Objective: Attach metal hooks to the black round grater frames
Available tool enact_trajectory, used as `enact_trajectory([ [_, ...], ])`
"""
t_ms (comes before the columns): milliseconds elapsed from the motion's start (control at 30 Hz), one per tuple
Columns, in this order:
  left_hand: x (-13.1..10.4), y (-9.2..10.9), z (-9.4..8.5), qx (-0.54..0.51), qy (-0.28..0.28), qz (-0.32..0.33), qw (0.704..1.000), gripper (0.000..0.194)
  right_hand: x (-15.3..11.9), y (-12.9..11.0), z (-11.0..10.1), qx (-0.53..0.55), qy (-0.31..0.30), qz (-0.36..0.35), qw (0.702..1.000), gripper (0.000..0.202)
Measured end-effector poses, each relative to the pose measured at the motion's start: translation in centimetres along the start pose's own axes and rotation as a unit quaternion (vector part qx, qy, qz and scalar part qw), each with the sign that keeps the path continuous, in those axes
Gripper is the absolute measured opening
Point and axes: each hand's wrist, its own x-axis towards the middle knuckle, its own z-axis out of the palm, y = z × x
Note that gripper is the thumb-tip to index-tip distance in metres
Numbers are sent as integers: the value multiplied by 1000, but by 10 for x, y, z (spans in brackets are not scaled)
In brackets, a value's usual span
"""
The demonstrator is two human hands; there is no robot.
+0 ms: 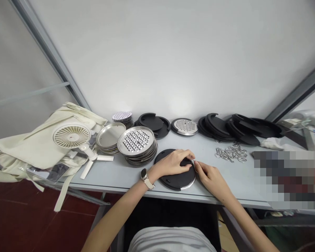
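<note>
A black round holder (173,180) with a silvery metal rim showing at its lower right lies flat at the table's front. My left hand (174,162) rests over it, fingers and thumb curved on its right part, steadying it. At the holder's right edge my right hand (208,176) is closed in a pinch on a small metal wire piece (192,161), only partly visible between the fingertips. To the right lies a pile of metal wire clips (231,153). Left of the holder stands a stack of round metal graters (138,141).
Round metal plates (111,135) are stacked beside a white fan (72,136) and a cream cloth bag (42,140). Along the wall sit more black holders (217,126) and a grater in a black holder (185,126). A blurred patch covers the right side.
</note>
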Motion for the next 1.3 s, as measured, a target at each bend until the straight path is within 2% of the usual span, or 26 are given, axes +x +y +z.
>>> enact_trajectory([
  [300,1,4,-1,-10,-15,-15,1000,24,-3,1,3,5,-6,11,1000,45],
  [533,0,5,1,-32,-14,-37,999,36,-1,7,-1,96,-38,23,994,44],
  [667,-1,3,0,-28,-16,-34,999,33,-2,14,-6,143,-50,43,988,44],
  [833,-1,2,-1,-10,-24,-24,999,41,-2,23,-11,186,-3,99,977,46],
  [967,-2,6,-1,78,17,-11,997,37,-2,22,-9,220,-14,88,971,42],
  [1067,-2,10,0,194,46,-30,979,20,-2,21,-6,241,-13,84,967,39],
  [1133,-2,11,1,267,39,-45,962,12,-1,22,-5,240,-12,79,968,37],
  [1200,-3,12,1,318,23,-46,947,15,1,21,-4,226,-19,68,972,36],
  [1300,-3,10,1,340,5,-37,940,16,8,17,-4,192,-41,49,979,37],
])
